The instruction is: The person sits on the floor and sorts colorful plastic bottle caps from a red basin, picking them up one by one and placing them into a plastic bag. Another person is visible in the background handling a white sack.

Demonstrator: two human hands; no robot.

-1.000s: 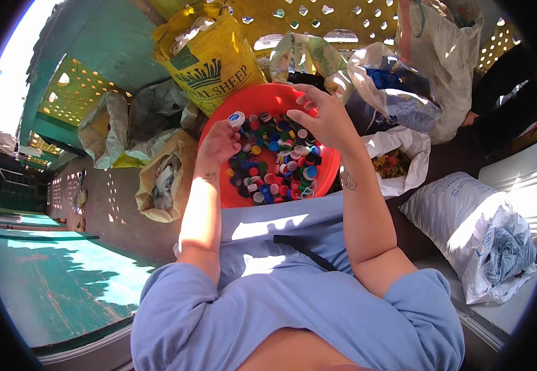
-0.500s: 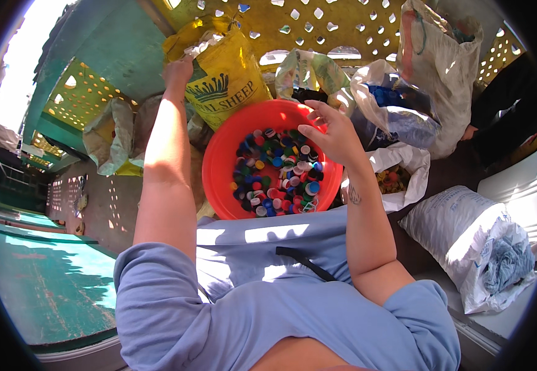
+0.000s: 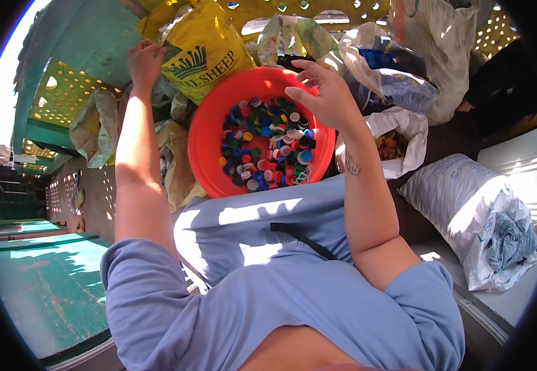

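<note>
A round red basin holds many loose plastic bottle caps in blue, red, white, green and other colours. Over its right rim hovers my right hand, fingers spread and thumb apart, with nothing visible in it. My left hand is at the upper left side of a yellow printed sack, its fingers bent and drawn together at the sack's edge. Whether anything sits between those fingertips is too small to make out. The sack stands just behind the basin, its mouth rolled at the top.
Right of the basin, an open white sack holds yellow-orange bits, and behind it a clear bag has blue items inside. A stuffed white sack lies at the right. Other sacks stand at the left. A person's dark-clothed part shows at far right.
My left hand has come away from the yellow sack's mouth to its left side. The basin and sacks sit higher and further left in view; my right hand stays open above the rim.
</note>
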